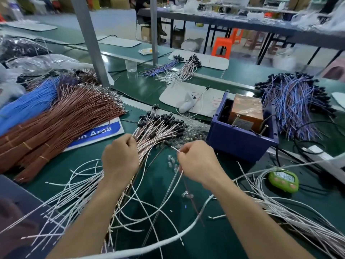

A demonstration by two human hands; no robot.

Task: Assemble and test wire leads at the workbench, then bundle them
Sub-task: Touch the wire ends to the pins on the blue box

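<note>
At the bottom of the frame, loose white wires (78,195) cross in a tangle on the worktop (220,238), so drawing one out could drag its neighbours. Mid-frame, the left hand (119,157) has its fingers curled round the bundle of capped leads (160,126). The right hand (197,161) pinches a single white wire (174,148). A snag there would likely scatter the small clear parts (170,159) lying between the hands, or pull the bundle apart. The blue box (240,143) sits beyond, right of centre.

The wire leads (158,132) are sheathed in smooth plastic, and a matt green mat (214,240) is laid beneath them.
</note>
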